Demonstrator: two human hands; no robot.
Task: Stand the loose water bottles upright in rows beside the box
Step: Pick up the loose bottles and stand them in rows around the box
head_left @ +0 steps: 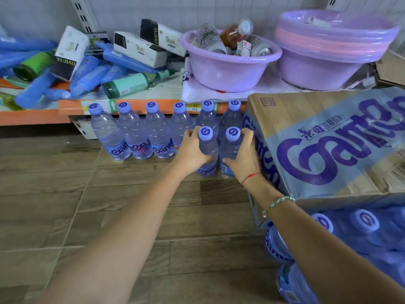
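Upright clear bottles [208, 150], purple-capped

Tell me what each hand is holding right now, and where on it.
Left hand grips one upright water bottle around its body; right hand grips the neighbouring bottle likewise.

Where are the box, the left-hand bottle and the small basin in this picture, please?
box [324, 148]: head view, on its printed top panel.
left-hand bottle [208, 148]: head view, on its clear body below the cap.
small basin [228, 69]: head view, on its lilac front wall.
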